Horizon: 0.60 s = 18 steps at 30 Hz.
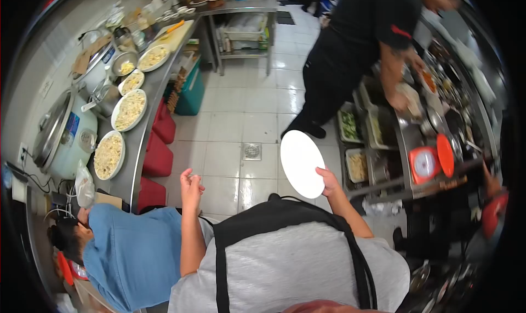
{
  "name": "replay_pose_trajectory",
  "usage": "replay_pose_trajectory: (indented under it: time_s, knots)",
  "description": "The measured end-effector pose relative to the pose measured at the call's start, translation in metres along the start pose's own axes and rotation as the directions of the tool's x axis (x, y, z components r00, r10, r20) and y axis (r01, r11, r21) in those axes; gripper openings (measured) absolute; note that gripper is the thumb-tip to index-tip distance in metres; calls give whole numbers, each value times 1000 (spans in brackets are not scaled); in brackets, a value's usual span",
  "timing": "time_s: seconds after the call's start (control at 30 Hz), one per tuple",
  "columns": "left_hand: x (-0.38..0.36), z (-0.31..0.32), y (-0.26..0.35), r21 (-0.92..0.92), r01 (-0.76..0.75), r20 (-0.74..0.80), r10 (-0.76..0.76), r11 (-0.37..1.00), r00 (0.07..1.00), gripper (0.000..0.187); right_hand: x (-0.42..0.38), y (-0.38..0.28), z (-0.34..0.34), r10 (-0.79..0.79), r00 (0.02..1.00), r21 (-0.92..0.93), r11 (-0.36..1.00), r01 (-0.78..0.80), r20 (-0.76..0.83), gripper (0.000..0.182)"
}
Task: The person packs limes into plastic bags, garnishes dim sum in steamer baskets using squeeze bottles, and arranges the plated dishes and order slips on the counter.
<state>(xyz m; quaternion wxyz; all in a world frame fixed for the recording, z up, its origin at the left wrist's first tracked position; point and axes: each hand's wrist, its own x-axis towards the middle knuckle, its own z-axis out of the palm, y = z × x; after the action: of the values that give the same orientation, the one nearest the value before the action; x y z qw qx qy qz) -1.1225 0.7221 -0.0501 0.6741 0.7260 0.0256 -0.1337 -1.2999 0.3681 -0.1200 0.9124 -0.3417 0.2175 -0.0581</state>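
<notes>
My right hand (330,182) grips a white oval plate (302,164) by its lower right edge, thumb on the plate's surface. The plate is tilted up in front of me over the tiled floor, with nothing on it. My left hand (192,188) is raised in the air to the left, its fingers loosely bent and apart, holding nothing. On the steel counter (137,143) at the left stand several white oval dishes filled with pale food; the closest filled dish (109,155) is beyond my left hand, not touched by it.
A person in blue (134,253) leans over the counter at my left. Another person in black (350,55) works at the right-hand station, near an orange scale (424,165). Red bins (157,154) and a teal bin (189,91) stand under the left counter. A drain (251,151) is set in the floor.
</notes>
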Motion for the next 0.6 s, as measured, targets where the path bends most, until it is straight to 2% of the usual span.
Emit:
replay_pose_trajectory:
  time_s: [0.1, 0.23, 0.27, 0.43, 0.53, 0.6]
  knots:
    - [50, 10, 19, 45, 13, 7, -13, 999, 1000, 36, 93, -37, 51, 65, 994, -45, 997, -62, 84, 45]
    - [105, 11, 34, 148, -51, -113, 68, 988, 991, 39, 211, -74, 114, 133, 979, -72, 990, -123, 155, 48]
    - [121, 6, 29, 167, -45, -141, 70, 985, 988, 38, 241, -79, 128, 150, 980, -78, 987, -141, 131, 48]
    - [221, -6, 13, 85, 150, -225, -128, 985, 966, 36, 389, -92, 173, 124, 982, -29, 992, -121, 145, 47]
    - [315, 4, 36, 50, 171, -174, -160, 984, 972, 35, 461, -108, 195, 95, 985, 60, 993, -104, 143, 48]
    - [389, 22, 66, 87, 94, -73, -88, 992, 993, 34, 497, -128, 209, 40, 997, 76, 996, -45, 64, 48]
